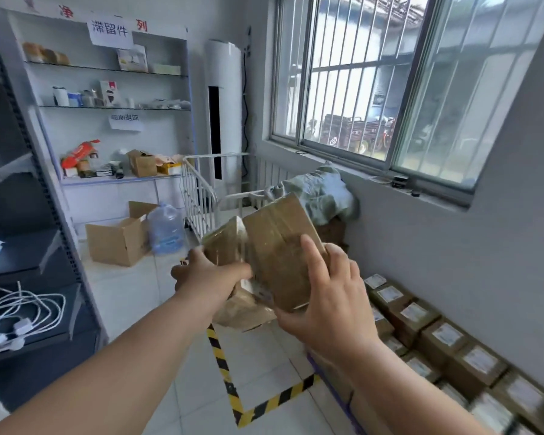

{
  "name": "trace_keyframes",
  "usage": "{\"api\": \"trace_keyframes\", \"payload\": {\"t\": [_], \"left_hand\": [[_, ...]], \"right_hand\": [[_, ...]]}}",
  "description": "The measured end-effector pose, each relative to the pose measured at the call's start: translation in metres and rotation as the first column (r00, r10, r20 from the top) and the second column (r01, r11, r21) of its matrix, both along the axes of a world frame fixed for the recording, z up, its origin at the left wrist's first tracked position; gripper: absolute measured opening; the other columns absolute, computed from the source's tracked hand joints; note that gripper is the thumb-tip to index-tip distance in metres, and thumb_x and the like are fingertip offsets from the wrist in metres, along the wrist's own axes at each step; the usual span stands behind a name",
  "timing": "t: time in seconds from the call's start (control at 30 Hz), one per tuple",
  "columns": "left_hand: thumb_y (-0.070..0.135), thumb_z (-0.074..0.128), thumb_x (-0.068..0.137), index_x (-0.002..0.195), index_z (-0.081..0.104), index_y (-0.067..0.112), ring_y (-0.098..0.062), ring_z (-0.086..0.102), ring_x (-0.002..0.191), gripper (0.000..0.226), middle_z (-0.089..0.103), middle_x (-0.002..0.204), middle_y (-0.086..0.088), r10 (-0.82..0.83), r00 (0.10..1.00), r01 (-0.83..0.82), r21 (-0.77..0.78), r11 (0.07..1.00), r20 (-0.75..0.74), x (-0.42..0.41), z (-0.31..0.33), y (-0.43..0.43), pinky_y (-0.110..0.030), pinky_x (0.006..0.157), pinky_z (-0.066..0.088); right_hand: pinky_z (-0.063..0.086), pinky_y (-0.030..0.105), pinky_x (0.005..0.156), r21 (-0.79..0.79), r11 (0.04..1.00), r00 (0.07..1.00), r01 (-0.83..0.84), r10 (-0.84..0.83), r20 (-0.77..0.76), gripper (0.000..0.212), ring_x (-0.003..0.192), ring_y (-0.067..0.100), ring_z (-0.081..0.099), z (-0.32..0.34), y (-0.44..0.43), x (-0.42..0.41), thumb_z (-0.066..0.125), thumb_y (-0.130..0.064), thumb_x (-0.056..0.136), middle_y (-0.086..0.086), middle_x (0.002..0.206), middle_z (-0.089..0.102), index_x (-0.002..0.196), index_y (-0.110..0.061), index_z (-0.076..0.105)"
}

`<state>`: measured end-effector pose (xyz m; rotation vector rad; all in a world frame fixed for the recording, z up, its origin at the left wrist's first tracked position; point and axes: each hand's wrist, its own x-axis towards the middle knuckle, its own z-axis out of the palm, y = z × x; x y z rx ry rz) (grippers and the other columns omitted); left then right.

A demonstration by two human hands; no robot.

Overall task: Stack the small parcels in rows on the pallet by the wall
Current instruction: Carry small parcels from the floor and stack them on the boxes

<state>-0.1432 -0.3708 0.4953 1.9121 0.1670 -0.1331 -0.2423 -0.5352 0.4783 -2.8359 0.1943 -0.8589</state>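
Note:
I hold two small brown taped parcels in front of me at chest height. My left hand (206, 273) grips the left parcel (223, 243) from below and behind. My right hand (324, 296) grips the larger tilted parcel (280, 246), thumb on its front face. Below them an open cardboard box (245, 312) stands on the floor, mostly hidden by my hands. Rows of small labelled parcels (446, 340) lie stacked along the wall at the lower right; the pallet under them is hidden.
Yellow-black floor tape (230, 384) marks a corner on the tiles. A white wire cart (201, 196), a water jug (165, 229) and an open carton (117, 243) stand ahead. Shelving (107, 105) lines the left. A barred window (390, 89) is above the stack.

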Motion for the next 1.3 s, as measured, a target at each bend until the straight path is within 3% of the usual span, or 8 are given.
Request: {"api": "trace_keyframes", "payload": {"t": [0.17, 0.23, 0.37, 0.47, 0.7, 0.83, 1.0, 1.3], "left_hand": [[0.032, 0.081, 0.073, 0.144, 0.03, 0.021, -0.03, 0.043, 0.111, 0.088, 0.034, 0.131, -0.012, -0.04, 0.999, 0.039, -0.042, 0.998, -0.014, 0.01, -0.008, -0.053, -0.034, 0.07, 0.044], [0.031, 0.082, 0.07, 0.14, 0.033, 0.02, -0.027, 0.047, 0.106, 0.086, 0.042, 0.13, -0.01, -0.092, 0.995, 0.088, -0.107, 0.99, -0.033, 0.014, -0.012, -0.072, -0.031, 0.062, 0.044], [0.038, 0.087, 0.047, 0.14, 0.034, 0.023, -0.035, 0.059, 0.106, 0.108, 0.053, 0.128, -0.012, -0.194, 0.977, 0.173, -0.205, 0.963, -0.087, 0.019, -0.019, -0.109, -0.049, 0.08, 0.056], [0.015, 0.08, 0.074, 0.142, 0.033, 0.017, -0.03, 0.064, 0.091, 0.083, 0.061, 0.112, -0.013, -0.269, 0.957, 0.231, -0.276, 0.933, -0.109, 0.028, -0.026, -0.135, -0.037, 0.064, 0.053], [0.013, 0.076, 0.08, 0.136, 0.037, 0.02, -0.025, 0.069, 0.08, 0.069, 0.068, 0.108, -0.014, -0.436, 0.885, 0.379, -0.289, 0.879, -0.163, 0.079, -0.053, -0.202, -0.027, 0.046, 0.051], [0.014, 0.078, 0.078, 0.136, 0.038, 0.021, -0.032, 0.072, 0.088, 0.071, 0.069, 0.109, -0.015, -0.522, 0.826, 0.451, -0.308, 0.838, -0.212, 0.129, -0.07, -0.247, -0.045, 0.066, 0.061], [0.016, 0.077, 0.08, 0.14, 0.037, 0.016, -0.03, 0.071, 0.09, 0.071, 0.07, 0.106, -0.014, -0.625, 0.733, 0.561, -0.281, 0.779, -0.268, 0.188, -0.087, -0.307, -0.038, 0.064, 0.057], [0.022, 0.077, 0.082, 0.127, 0.046, 0.016, -0.03, 0.074, 0.083, 0.055, 0.072, 0.101, -0.016, -0.716, 0.526, 0.716, -0.214, 0.664, -0.458, 0.219, -0.158, -0.414, -0.041, 0.064, 0.059]], "right_hand": [[0.039, 0.037, 0.109, 0.508, 0.857, 0.995, 0.081, -0.039, -0.093, 0.109, 0.128, 0.017, 0.035, -0.002, -0.083, -0.013, 0.073, -0.058, 0.067, -0.003, 0.139, 0.03, 0.153, -0.037, 0.009], [0.045, 0.044, 0.105, 0.725, 0.684, 0.996, 0.08, -0.024, -0.088, 0.107, 0.123, 0.018, 0.045, -0.013, -0.116, -0.016, 0.076, -0.059, 0.061, -0.004, 0.137, 0.037, 0.149, -0.042, 0.018], [0.053, 0.051, 0.096, 0.969, 0.246, 1.0, 0.016, 0.017, -0.021, 0.102, 0.111, 0.027, 0.063, -0.038, -0.16, -0.027, 0.079, -0.051, 0.058, 0.005, 0.133, 0.051, 0.145, -0.046, 0.026], [0.054, 0.045, 0.095, 0.993, 0.116, 1.0, -0.002, -0.019, 0.004, 0.099, 0.106, 0.024, 0.067, -0.052, -0.178, -0.033, 0.075, -0.042, 0.063, 0.005, 0.127, 0.057, 0.149, -0.038, 0.025], [0.054, 0.033, 0.079, 0.998, 0.023, 0.981, 0.052, -0.187, -0.046, 0.083, 0.103, 0.023, 0.066, -0.088, -0.22, -0.019, 0.072, -0.03, 0.085, 0.004, 0.127, 0.056, 0.152, -0.033, 0.023], [0.055, 0.038, 0.082, 0.996, -0.029, 0.956, 0.085, -0.279, -0.089, 0.09, 0.106, 0.025, 0.065, -0.11, -0.248, 0.014, 0.076, -0.04, 0.077, 0.007, 0.129, 0.056, 0.151, -0.033, 0.026], [0.053, 0.03, 0.071, 0.982, -0.162, 0.9, 0.094, -0.408, -0.153, 0.054, 0.1, 0.024, 0.066, -0.129, -0.275, 0.055, 0.061, -0.029, 0.093, 0.009, 0.118, 0.062, 0.14, -0.028, 0.036], [0.052, 0.038, 0.083, 0.888, -0.451, 0.744, 0.09, -0.562, -0.361, 0.055, 0.106, 0.024, 0.061, -0.196, -0.306, 0.058, 0.061, -0.038, 0.092, 0.01, 0.118, 0.064, 0.141, -0.021, 0.043]]}}
